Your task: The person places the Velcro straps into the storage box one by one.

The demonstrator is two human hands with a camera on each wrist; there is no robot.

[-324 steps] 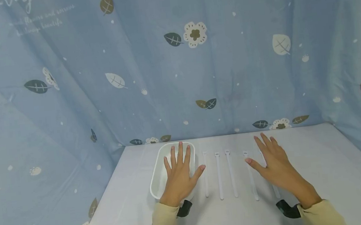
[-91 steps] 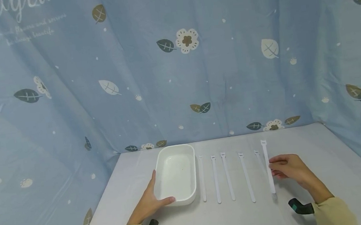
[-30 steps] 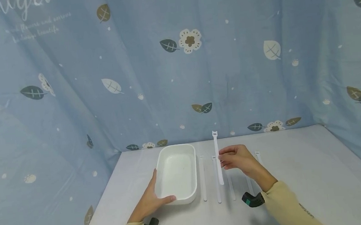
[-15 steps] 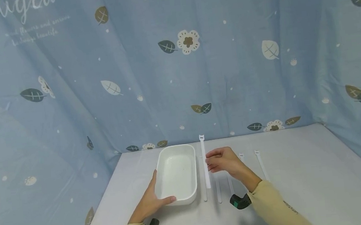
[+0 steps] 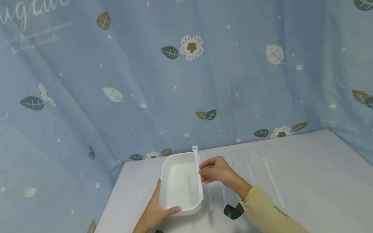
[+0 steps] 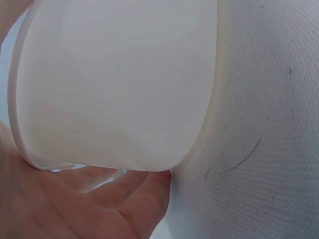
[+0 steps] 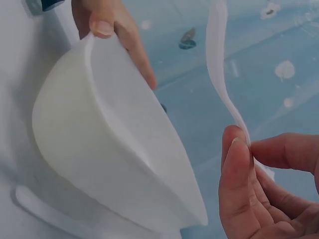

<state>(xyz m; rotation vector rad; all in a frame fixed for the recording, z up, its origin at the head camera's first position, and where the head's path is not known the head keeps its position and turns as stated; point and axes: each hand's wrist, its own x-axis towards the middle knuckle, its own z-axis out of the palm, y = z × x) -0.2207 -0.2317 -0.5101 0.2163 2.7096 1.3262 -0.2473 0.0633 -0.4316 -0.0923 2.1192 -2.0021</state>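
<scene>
A white tub point(image 5: 191, 210) with rounded corners stands on the left part of the table. My left hand point(image 5: 152, 214) grips its near left corner, thumb at the near rim and fingers along the outer left wall. Between thumb and fingertips, my right hand point(image 5: 217, 171) pinches a flat white cable tie point(image 5: 196, 158) with a slotted head. The tie hangs lengthwise above the tub's right rim, slotted head towards the back. In the right wrist view the tie point(image 7: 216, 50) bends slightly above the fingers. The left wrist view shows the tub wall point(image 6: 119, 89) against my left palm.
Several more cable ties lie in a row right of the tub, among them one at the far right point(image 5: 274, 183) and one close to the tub point(image 5: 210, 200). My right forearm partly covers the row. A blue patterned curtain point(image 5: 236, 70) closes off the back.
Both hands hovered open at first. Then my left hand took hold of the tub, and my right hand picked up a cable tie and carried it leftward to the tub's right rim.
</scene>
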